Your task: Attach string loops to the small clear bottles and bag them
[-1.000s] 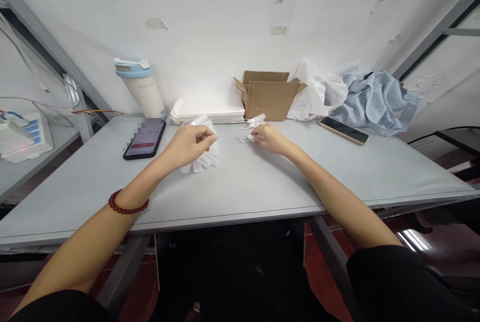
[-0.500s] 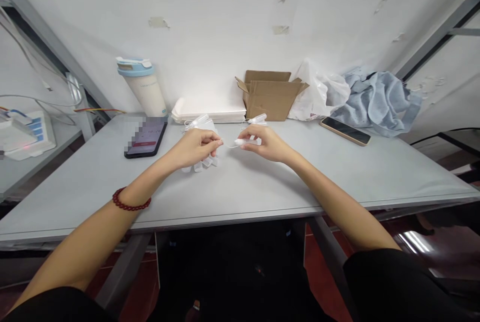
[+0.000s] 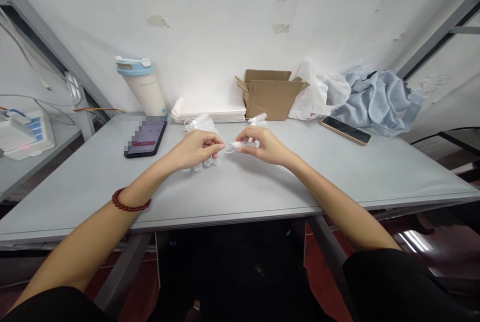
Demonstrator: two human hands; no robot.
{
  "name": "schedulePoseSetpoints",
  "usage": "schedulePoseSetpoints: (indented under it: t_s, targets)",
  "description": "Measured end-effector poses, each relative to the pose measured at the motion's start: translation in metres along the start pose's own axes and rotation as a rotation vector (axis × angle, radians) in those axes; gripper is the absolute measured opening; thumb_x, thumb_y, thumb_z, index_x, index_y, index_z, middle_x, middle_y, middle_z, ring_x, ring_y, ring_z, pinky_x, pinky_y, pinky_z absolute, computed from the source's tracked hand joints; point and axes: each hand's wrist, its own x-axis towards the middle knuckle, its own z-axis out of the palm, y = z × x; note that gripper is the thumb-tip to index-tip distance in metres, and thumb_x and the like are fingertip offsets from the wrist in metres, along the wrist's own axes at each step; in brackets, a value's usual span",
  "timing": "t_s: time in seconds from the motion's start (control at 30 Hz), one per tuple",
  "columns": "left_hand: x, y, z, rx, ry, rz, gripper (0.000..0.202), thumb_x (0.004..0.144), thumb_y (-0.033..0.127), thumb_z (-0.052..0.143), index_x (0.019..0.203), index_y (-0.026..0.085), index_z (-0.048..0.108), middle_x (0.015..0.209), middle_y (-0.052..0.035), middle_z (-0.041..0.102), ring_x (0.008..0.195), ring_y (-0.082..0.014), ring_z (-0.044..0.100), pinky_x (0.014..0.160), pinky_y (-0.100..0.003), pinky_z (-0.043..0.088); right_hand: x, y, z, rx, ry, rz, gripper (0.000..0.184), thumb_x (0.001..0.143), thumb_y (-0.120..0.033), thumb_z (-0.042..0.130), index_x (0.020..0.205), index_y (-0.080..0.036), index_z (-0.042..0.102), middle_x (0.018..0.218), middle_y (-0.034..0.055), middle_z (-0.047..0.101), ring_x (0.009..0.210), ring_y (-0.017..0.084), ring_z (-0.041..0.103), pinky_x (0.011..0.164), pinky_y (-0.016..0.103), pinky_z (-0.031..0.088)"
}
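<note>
Fingers of both our hands are busy over the middle of the worktop (image 3: 243, 189). Our right fingers (image 3: 247, 134) grasp a small clear bottle (image 3: 243, 145), its white nozzle pointing left. Our left fingers (image 3: 214, 150) are pinched together, seemingly on the end of the white loop (image 3: 229, 152) that runs from the bottle, though what sits in the pinch is too small for us to be sure.

A second ago our right hand was farther back, low by the spare bottles (image 3: 258, 119), and our two hands stood wider apart. Half a second ago they had come together, with the loop stretched across a slightly wider gap. Now the nozzle is nearer the left fingertips, the loop sags in a curve, and a thin dark line shows between nozzle and fingertips.

The bottle lies level between our right thumb and fingertips, its nozzle just short of our left hand. Behind and under that hand is a fanned pile (image 3: 200, 121) of similar clear pieces, partly hidden.

In front of us the worktop is open to its near edge, with more room to the right below the tan phone (image 3: 345, 130). The black phone (image 3: 146, 139) lies on the left. Along the back stand the cup (image 3: 144, 89), paper (image 3: 210, 110), box (image 3: 270, 99), bag (image 3: 315, 94) and cloth (image 3: 378, 99).
</note>
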Motion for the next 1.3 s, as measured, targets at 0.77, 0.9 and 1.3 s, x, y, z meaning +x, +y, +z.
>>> schedulePoseSetpoints:
  t_s: [0.77,0.9,1.3]
  targets:
    - [-0.0016,-0.0006,0.0028,-0.05,-0.013,0.024,0.026,0.084,0.037,0.055,0.091,0.015,0.067,0.066,-0.0029,0.066,0.048,-0.0091,0.052,0.042,-0.019,0.04,-0.0009,-0.0056,0.0015,0.039,0.001,0.02,0.011,0.08,-0.026,0.062,0.087,-0.018,0.061,0.089,0.0052,0.062,0.076,0.016,0.057,0.072,0.031,0.045]
    - [-0.0008,-0.0004,0.0029,-0.05,-0.012,0.025,0.025,0.084,0.036,0.055,0.09,0.014,0.066,0.065,-0.0025,0.065,0.048,-0.0088,0.051,0.042,-0.018,0.04,-0.0011,-0.0056,0.0014,0.04,-0.004,0.01,0.01,0.08,-0.026,0.062,0.087,-0.018,0.061,0.09,0.0054,0.063,0.076,0.016,0.057,0.071,0.031,0.046]
    - [-0.0017,-0.0015,0.0029,-0.056,-0.004,0.028,0.025,0.084,0.035,0.056,0.09,0.013,0.066,0.064,-0.0014,0.064,0.048,-0.0081,0.052,0.042,-0.017,0.039,-0.0014,-0.0036,0.0037,0.063,0.0,-0.005,0.01,0.08,-0.023,0.061,0.088,-0.016,0.061,0.091,0.0062,0.063,0.076,0.016,0.057,0.07,0.03,0.046]
